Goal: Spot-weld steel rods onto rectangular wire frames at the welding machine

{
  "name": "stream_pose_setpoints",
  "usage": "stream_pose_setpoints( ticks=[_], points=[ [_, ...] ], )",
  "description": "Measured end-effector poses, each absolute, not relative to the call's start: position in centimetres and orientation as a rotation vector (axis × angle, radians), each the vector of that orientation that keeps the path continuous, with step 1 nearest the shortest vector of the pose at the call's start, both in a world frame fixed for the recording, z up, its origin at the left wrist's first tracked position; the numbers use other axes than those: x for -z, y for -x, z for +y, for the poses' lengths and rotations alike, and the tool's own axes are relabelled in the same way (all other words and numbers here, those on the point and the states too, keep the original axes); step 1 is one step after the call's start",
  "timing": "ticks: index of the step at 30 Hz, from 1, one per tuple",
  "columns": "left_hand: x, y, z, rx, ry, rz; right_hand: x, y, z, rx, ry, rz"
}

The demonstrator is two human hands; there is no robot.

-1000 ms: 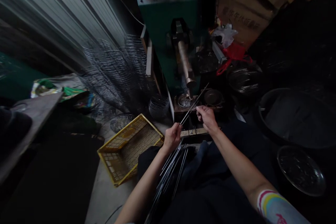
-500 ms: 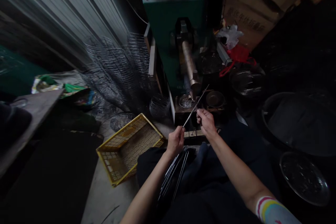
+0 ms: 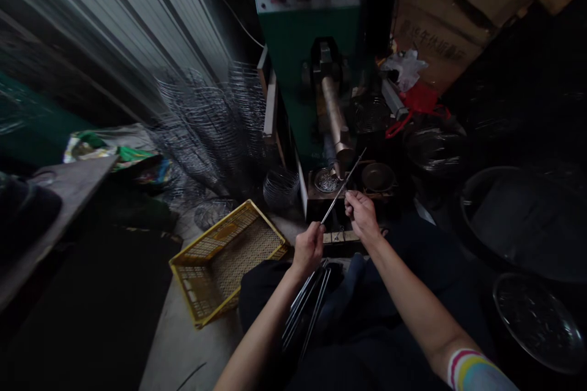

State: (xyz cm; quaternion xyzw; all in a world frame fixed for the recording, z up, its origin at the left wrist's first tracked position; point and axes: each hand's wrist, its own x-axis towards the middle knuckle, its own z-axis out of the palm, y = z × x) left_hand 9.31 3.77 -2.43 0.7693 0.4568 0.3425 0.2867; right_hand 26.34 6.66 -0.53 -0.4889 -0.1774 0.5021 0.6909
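My left hand (image 3: 308,247) is closed round the lower end of a thin metal rod (image 3: 342,190), which slants up and to the right. Its far end lies just beside the tip of the machine's metal arm (image 3: 335,111). Close to the rod's right side, my right hand (image 3: 361,212) has its fingers pinched together; what they hold, if anything, is too small to make out. Beyond the hands, a round dish of small metal pieces (image 3: 327,181) sits beneath the machine arm. More metal rods (image 3: 316,305) lie across my lap.
A yellow plastic crate (image 3: 229,263) stands on the floor at the left. Behind it rise stacks of wire coils (image 3: 202,116). The green machine (image 3: 288,43) shows a red light. At the right are a large dark basin (image 3: 468,195) and a round tray (image 3: 536,321).
The view has shifted slightly, so the surroundings appear a little lower and further right. Both hands keep nearly the same pose, and the rod still slants up beside the machine arm.
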Motion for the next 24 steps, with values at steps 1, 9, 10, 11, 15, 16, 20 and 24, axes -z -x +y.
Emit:
stream_pose_setpoints(
  ticks=[1, 9, 10, 11, 15, 16, 20, 24],
  points=[
    [2.4, -9.3, 3.8, -0.917, -2.054, 1.222, 0.5, -26.3, 6.7, -1.123, 1.09, -0.398],
    [1.8, -9.4, 4.1, -0.935, -2.008, 1.211, 0.1, -26.3, 7.2, -1.117, 1.082, -0.432],
    [1.6, -9.4, 4.1, -0.94, -1.999, 1.212, 0.1, -26.3, 7.3, -1.114, 1.078, -0.438],
    [1.4, -9.5, 4.1, -0.944, -1.991, 1.212, 0.0, -26.3, 7.3, -1.112, 1.075, -0.442],
    [0.6, -9.6, 4.1, -0.949, -1.968, 1.22, -0.3, -26.2, 7.4, -1.114, 1.079, -0.436],
    [0.5, -9.6, 4.1, -0.947, -1.965, 1.227, -0.3, -26.2, 7.4, -1.114, 1.08, -0.432],
    [0.4, -9.6, 4.2, -0.93, -1.955, 1.242, -0.4, -26.2, 7.5, -1.111, 1.079, -0.42],
    [0.4, -9.6, 4.5, -0.916, -1.946, 1.237, -0.6, -26.2, 7.7, -1.12, 1.079, -0.429]
  ],
)
